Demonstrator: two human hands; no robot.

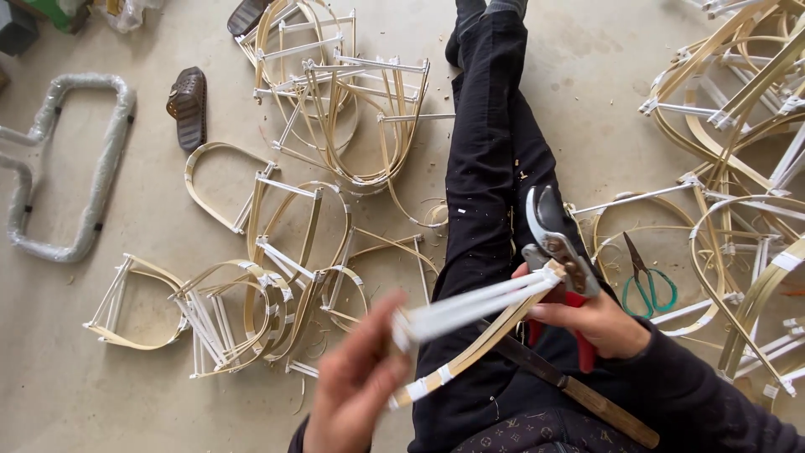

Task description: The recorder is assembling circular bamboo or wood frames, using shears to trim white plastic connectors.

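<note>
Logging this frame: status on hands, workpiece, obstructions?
Left hand grips bamboo frame. Right hand holds red-handled pruning shears at frame's end. Long knife on lap; green scissors on floor, clear.

Pale split-bamboo frame (470, 335), matt

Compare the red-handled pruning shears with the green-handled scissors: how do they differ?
The red-handled pruning shears are gripped in the right hand, raised over the lap; the green-handled scissors lie loose on the concrete floor. The shears have a thick curved blade, the scissors thin straight ones. The shears touch the end of the bamboo-strip frame, which the left hand holds; the scissors touch no frame in hand. Both are metal-bladed cutting tools.
</note>
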